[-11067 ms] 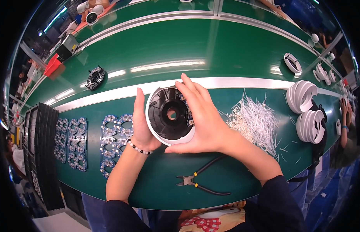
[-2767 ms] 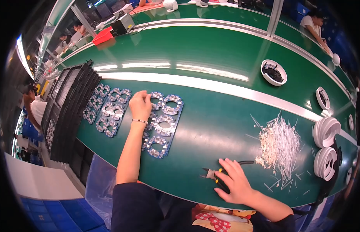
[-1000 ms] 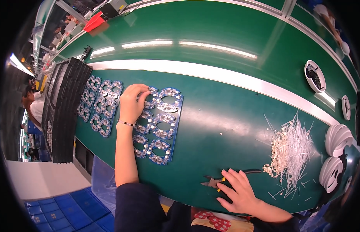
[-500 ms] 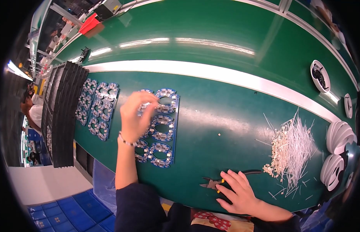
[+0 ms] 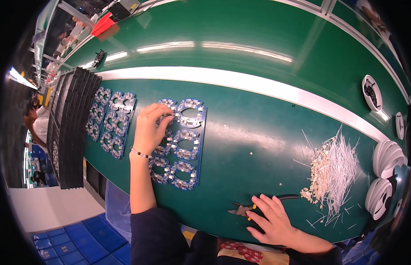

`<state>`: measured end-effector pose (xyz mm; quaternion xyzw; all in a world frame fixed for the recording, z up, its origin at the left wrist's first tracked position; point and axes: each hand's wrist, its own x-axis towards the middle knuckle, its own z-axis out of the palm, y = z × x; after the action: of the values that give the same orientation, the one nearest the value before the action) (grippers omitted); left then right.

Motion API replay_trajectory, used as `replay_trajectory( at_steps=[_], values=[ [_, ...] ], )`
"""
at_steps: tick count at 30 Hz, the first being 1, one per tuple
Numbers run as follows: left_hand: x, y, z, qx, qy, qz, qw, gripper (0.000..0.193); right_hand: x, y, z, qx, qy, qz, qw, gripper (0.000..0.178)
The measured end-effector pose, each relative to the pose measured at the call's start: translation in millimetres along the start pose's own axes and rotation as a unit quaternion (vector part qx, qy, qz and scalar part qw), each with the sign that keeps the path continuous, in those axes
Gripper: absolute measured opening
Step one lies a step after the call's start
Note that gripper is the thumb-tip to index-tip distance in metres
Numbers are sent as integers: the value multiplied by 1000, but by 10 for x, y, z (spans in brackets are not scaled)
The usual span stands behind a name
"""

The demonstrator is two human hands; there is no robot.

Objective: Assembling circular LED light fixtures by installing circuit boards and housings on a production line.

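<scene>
My left hand (image 5: 150, 126) is over the left column of a panel of blue ring-shaped circuit boards (image 5: 188, 154), thumb and fingertips pinched together at the upper boards. Whatever may be between those fingertips is too small to make out. My right hand (image 5: 274, 223) lies flat with fingers spread across a pair of cutters (image 5: 241, 210), partly covering their yellow and black handles. To the right of it is a pile of thin white strips (image 5: 342, 172), with many small beige connectors (image 5: 318, 170) along its left side.
More circuit board panels (image 5: 113, 119) lie at the left, beside a tall stack of black trays (image 5: 73, 128). White reels (image 5: 379, 197) stand at the right edge. Beyond the white rail (image 5: 214, 79) sits a white bowl (image 5: 372, 92) holding black parts. Blue crates (image 5: 82, 243) are at lower left.
My left hand has shifted slightly left, uncovering more of the boards, and stays pinched. One more small speck shows on the table above my right hand, which has kept its place.
</scene>
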<state>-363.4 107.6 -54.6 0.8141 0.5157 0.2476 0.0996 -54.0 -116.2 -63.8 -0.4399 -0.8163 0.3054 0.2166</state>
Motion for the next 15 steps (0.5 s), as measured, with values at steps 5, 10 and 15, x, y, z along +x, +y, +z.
replay_trajectory(
  at_steps=[5,10,15],
  values=[
    [26,25,71,-28,0,-25,999,9,10,-13,-47,1,3,5,1000,43],
    [3,-11,83,18,-2,-12,1000,7,14,-13,-41,9,5,-2,1000,43],
    [-14,-34,88,-33,52,-44,997,4,6,-19,-45,5,5,-3,1000,44]
  ],
)
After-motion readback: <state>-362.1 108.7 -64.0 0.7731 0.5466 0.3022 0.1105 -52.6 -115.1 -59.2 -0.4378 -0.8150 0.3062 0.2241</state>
